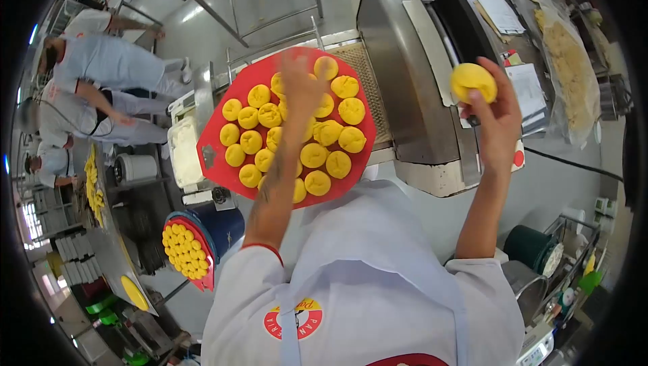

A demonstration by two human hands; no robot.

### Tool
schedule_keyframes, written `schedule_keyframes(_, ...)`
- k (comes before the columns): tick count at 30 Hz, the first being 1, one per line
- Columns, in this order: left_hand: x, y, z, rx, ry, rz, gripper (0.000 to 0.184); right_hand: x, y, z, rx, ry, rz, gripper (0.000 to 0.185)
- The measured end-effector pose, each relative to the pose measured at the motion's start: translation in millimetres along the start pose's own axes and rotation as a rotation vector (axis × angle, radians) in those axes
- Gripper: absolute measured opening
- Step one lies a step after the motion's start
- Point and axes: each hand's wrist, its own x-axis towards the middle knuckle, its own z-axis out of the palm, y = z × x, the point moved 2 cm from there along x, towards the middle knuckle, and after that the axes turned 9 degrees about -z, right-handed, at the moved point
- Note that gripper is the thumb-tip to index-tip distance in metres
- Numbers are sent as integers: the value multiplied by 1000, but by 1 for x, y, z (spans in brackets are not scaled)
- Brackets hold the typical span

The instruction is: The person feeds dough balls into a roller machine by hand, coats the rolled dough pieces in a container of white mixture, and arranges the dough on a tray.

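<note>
A yellow dough ball (pixel 472 84) is held in my right hand (pixel 498 113), raised beside the steel machine (pixel 398 62). My left hand (pixel 300 86) hovers over or touches the dough balls on the red tray (pixel 214 157); motion smears its fingers, and whether it holds anything is unclear. Rounded yellow dough balls (pixel 317 182) cover much of this tray. Several of them lie hidden beneath my left hand and forearm.
A second red tray (pixel 208 273) of dough balls rests on a blue bin (pixel 226 227) at the lower left. White tubs (pixel 185 150) stand left of the main tray. Several people (pixel 108 62) are at the far left. Papers (pixel 526 89) lie beyond the machine.
</note>
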Motion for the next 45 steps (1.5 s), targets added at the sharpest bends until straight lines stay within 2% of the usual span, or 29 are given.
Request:
schedule_keyframes(2,27,-32,7,288,52,-50,76,-6,-3,-15,72,166,-10,43)
schedule_keyframes(5,33,-25,45,453,89,437,53,-19,18,-27,235,328,44,42)
schedule_keyframes(7,47,-31,72,-148,-315,315,44,-14,9,-25,155,405,-56,41)
schedule_keyframes(9,29,8,34,-226,-394,236,45,-2,-8,-40,10,498,-220,41)
schedule_keyframes(11,19,-2,23,-645,-78,280,40,23,-25,-47,-156,577,-388,39)
schedule_keyframes(13,10,0,-10,-1040,-295,-81,37,48,-6,-56,-439,393,-312,40)
schedule_keyframes(14,3,4,-18,-1095,-327,-97,37,58,6,-60,-573,290,-276,41)
schedule_keyframes(16,-10,20,-30,-1205,-384,-136,36,63,53,-63,-863,-112,-235,45)
schedule_keyframes(17,-20,40,-34,-1212,-364,-141,35,55,62,-62,-948,4,-316,51)
schedule_keyframes(19,-36,83,-36,-1219,-368,-4,36,41,18,-36,-603,-5,-171,51)
schedule_keyframes(20,-49,113,-37,-1269,-433,-18,42,28,2,-16,-424,-16,-83,51)
schedule_keyframes(22,-50,146,-26,-1456,-619,-14,52,18,-1,27,-207,-279,-232,53)
schedule_keyframes(23,-48,150,-16,-1593,-749,-7,56,27,-7,27,-329,-177,-315,47)
schedule_keyframes(25,-41,133,-3,-1242,-626,103,63,63,-4,7,-325,34,-285,42)
schedule_keyframes(27,-14,67,7,-245,-131,243,71,105,6,-15,-440,205,-333,39)
schedule_keyframes(28,-2,17,26,54,-117,224,70,124,10,-25,-561,269,-400,39)
schedule_keyframes(29,2,-20,37,354,-104,198,68,140,14,-28,-662,165,-403,39)
schedule_keyframes(31,5,-32,33,398,-270,221,63,155,23,-23,-847,-51,-401,39)
schedule_keyframes(34,10,-35,26,317,-423,340,52,134,51,-12,-828,173,-585,32)
schedule_keyframes(36,12,-46,27,201,-543,452,52,81,25,30,-576,-52,-451,34)
schedule_keyframes(37,13,-49,23,103,-508,420,51,55,30,58,-665,-198,-427,37)
schedule_keyframes(39,19,-55,8,-90,-429,375,49,20,66,114,-731,-328,-366,47)
schedule_keyframes(41,34,-72,5,175,-444,427,49,10,122,161,-902,-347,-208,57)
schedule_keyframes(42,38,-80,4,300,-452,448,49,1,149,176,-914,-353,-230,58)
schedule_keyframes(43,42,-76,-3,260,-484,495,50,-4,176,189,-925,-357,-262,58)
schedule_keyframes(44,42,-72,-11,122,-514,401,50,-3,188,197,-936,-364,-291,59)
schedule_keyframes(45,37,-70,-19,-20,-544,301,50,0,187,202,-867,-444,-226,57)
